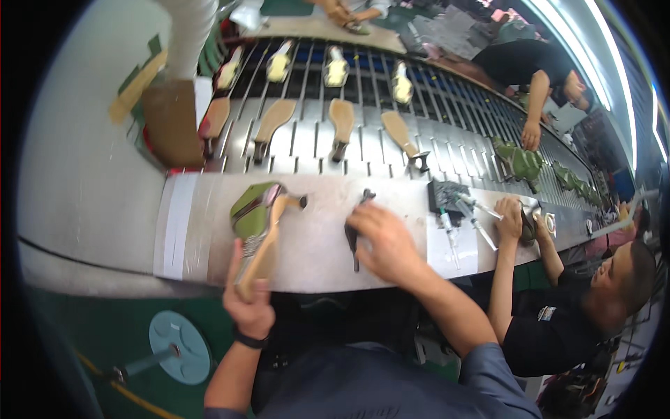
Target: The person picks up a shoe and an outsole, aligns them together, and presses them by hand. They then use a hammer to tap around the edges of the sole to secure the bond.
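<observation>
My left hand (250, 307) is closed around the toe end of a green high-heeled shoe (252, 222), tilted over the bench with its tan sole toward the right. The shoe's dark heel points to the right, and a shiny band shows across its upper. Over the bench middle, my right hand (382, 241), slightly blurred, has its fingers curled onto a long dark hand tool (351, 236). The tool has a thin shaft at its near end. Its exact kind is unclear, as the fingers cover part of it.
Beyond the metal bench (314, 265), a slatted conveyor (307, 150) carries several shoes, some soles up. To my right lie syringes (450, 237) beside a black box (447, 194). A co-worker (558, 314) handles a dark shoe there. A blue round stool (178, 346) stands lower left.
</observation>
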Available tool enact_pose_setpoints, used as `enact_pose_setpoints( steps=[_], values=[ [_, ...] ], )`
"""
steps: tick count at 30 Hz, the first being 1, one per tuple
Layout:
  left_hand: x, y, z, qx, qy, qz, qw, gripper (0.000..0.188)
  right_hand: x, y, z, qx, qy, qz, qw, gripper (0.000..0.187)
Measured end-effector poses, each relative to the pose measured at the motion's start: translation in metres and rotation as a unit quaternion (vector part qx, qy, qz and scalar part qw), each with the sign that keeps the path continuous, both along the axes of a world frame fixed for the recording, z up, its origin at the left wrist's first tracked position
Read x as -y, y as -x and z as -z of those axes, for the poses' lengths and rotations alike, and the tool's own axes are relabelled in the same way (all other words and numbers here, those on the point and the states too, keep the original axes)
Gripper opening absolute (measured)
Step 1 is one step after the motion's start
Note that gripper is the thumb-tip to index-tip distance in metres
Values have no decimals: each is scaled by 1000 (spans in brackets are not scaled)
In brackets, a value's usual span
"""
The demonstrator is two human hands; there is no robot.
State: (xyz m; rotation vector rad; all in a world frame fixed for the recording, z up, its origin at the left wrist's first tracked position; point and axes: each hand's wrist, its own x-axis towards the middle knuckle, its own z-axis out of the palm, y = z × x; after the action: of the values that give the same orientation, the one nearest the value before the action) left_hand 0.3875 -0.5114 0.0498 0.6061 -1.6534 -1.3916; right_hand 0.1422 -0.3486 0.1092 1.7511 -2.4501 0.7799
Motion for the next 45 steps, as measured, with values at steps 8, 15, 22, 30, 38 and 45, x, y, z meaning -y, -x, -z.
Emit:
enact_pose_setpoints(
  steps=[8,15,22,30,38,45],
  values=[
    [64,-39,-23,-172,-249,242,922,67,15,-34,30,890,75,5,450,71],
    [63,23,-2,119,-51,25,991,42,27,1,-28,786,321,76,523,49],
    [54,34,4,182,402,36,897,31,25,253,-23,273,376,446,765,47],
    [57,27,2,210,395,32,894,25,-4,318,-12,-8,173,471,865,53],
    [62,35,-5,224,396,45,889,24,72,258,-1,-53,-408,218,885,69],
    [68,36,-1,256,394,61,881,24,64,348,75,-32,-250,341,906,74]
  ],
)
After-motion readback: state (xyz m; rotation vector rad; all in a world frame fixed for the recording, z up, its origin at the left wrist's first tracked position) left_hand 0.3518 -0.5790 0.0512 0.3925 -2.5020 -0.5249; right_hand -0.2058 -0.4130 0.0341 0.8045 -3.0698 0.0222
